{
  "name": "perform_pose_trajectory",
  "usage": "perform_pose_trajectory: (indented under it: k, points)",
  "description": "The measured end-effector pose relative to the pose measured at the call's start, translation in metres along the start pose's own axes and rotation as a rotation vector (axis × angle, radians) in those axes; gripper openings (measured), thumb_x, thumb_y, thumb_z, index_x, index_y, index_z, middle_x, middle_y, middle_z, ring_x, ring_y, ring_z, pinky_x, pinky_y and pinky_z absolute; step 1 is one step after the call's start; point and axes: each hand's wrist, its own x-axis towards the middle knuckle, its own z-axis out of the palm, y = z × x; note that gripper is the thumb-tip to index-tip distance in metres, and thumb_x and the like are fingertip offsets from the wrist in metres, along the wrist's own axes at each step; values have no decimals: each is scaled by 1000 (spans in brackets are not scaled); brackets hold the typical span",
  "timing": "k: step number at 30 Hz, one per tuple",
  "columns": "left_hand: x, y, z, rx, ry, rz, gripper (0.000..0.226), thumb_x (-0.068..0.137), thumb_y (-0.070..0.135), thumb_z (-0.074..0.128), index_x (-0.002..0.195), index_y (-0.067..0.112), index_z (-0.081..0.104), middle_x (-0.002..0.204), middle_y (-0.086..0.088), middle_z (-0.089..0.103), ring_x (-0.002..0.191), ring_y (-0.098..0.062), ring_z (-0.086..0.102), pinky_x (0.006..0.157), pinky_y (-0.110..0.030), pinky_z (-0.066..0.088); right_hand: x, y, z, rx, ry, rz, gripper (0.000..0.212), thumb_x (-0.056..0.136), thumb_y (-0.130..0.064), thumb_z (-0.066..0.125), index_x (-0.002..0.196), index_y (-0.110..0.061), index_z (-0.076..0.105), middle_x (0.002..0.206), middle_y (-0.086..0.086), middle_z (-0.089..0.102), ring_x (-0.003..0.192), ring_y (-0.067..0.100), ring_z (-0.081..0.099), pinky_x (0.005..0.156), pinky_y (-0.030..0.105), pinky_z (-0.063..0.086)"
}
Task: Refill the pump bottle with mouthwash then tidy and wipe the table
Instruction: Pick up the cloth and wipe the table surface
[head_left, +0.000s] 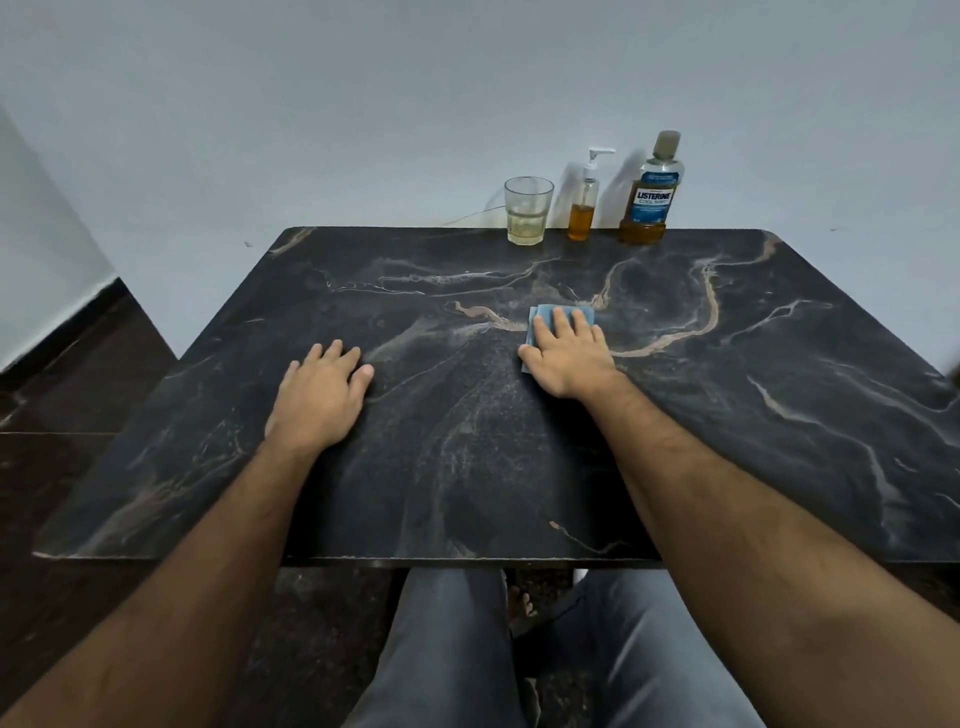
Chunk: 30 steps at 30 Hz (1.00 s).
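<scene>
With our right hand (566, 358) flat on the blue cloth (540, 318) and our left hand (319, 387) open, holding nothing, beside it, we judged overlapping strokes across the desk (779, 415) best.

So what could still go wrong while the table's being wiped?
The glass, pump bottle and mouthwash bottle stand close together at the table's far edge. If the right hand sweeps the blue cloth that far, it might topple one; the glass holds liquid.
</scene>
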Motion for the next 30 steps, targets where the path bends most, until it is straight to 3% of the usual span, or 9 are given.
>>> perform_pose_trajectory:
  k: [13, 24, 27, 30]
  points:
    - [-3, 0, -3, -211, 40, -47, 46, 104, 23, 34, 148, 14, 45, 159, -6, 35, 151, -27, 22, 123, -45, 13, -17, -96, 15, -41, -8, -349, 64, 102, -48, 22, 158, -19, 11, 167, 9, 2, 153, 30, -3, 123, 48, 1]
    - [-18, 2, -11, -398, 115, -112, 44, 98, 17, 42, 139, 16, 57, 149, -4, 51, 147, -20, 33, 122, -38, 22, -121, -94, 24, -43, -3, -621, 61, 103, -45, 25, 158, -20, 14, 167, 6, 5, 153, 25, -2, 122, 42, 0]
    - [-23, 1, -14, -432, 129, -108, 41, 97, 16, 44, 134, 16, 62, 145, -5, 56, 145, -19, 37, 119, -35, 26, -149, -92, 28, 2, -5, -653, 64, 102, -52, 24, 158, -20, 16, 167, 6, 6, 153, 25, -2, 122, 42, -2]
    - [-33, 5, -15, -473, 138, -93, 39, 98, 14, 45, 130, 15, 66, 142, -5, 59, 143, -17, 39, 118, -33, 26, -172, -91, 33, 38, -4, -650, 83, 92, -72, 16, 158, -21, 16, 167, 6, 7, 154, 24, -3, 123, 44, -2]
